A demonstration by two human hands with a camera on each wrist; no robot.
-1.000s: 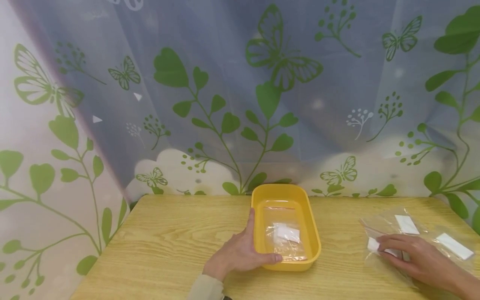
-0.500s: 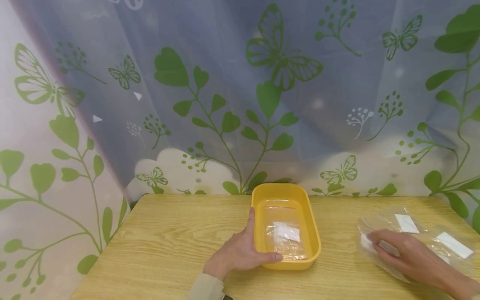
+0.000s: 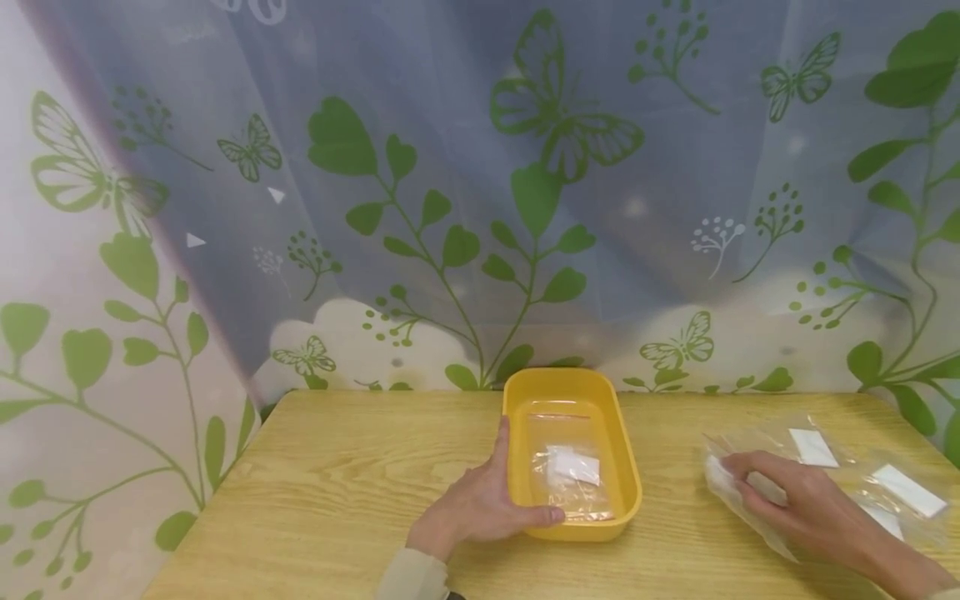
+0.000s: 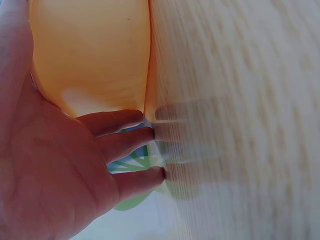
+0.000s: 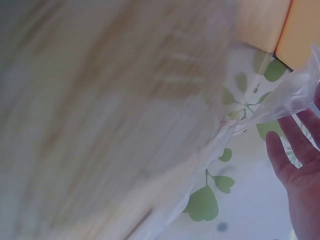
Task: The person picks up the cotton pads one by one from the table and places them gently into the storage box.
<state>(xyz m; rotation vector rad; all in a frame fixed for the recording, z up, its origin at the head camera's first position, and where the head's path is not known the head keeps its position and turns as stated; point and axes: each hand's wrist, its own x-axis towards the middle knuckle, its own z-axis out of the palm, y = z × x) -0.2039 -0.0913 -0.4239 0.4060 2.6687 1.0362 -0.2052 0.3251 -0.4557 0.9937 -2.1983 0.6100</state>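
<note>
My left hand (image 3: 480, 504) rests at the near left corner of a yellow plastic tray (image 3: 634, 487), thumb over the rim and straight fingers along the side. In the left wrist view, spread fingertips (image 4: 145, 180) reach down to the tabletop beside the tray wall (image 4: 95, 50). A clear zip bag (image 3: 573, 468) with a white piece inside lies in the tray. To the right, my right hand (image 3: 810, 508) pinches another clear bag (image 3: 722, 477) by thumb and forefinger, tilted over the table. The right wrist view shows this bag (image 5: 290, 95) hanging from the fingertips, its other fingers loosely extended.
More clear bags with white pieces (image 3: 813, 447) lie under and beyond the right hand, one at the far right (image 3: 909, 490). The wooden table (image 3: 360, 458) meets a leaf-and-butterfly patterned curtain (image 3: 420, 208) behind the tray.
My right hand has pinched a bag from the group and drawn it left and up, uncovering a white piece beneath. The left hand and tray have stayed put.
</note>
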